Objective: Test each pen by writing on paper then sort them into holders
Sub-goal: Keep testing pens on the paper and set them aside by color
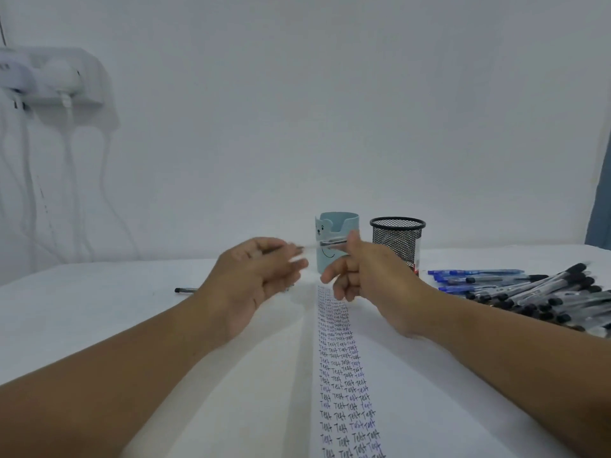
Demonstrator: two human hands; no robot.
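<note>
Uncapping looks underway: the right hand [360, 276] pinches a clear-barrelled pen [332, 243], the blurred left hand [261, 269] apparently grips its cap; next, writing on the long white paper strip [344, 375] below both.

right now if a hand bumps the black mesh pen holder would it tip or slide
The black mesh pen holder looks empty and is open wire mesh, so it is probably light and would likely slide on the white table. It is taller than wide, so a knock near the rim may tip it. Being round, it could then roll toward the pile of pens.
</note>
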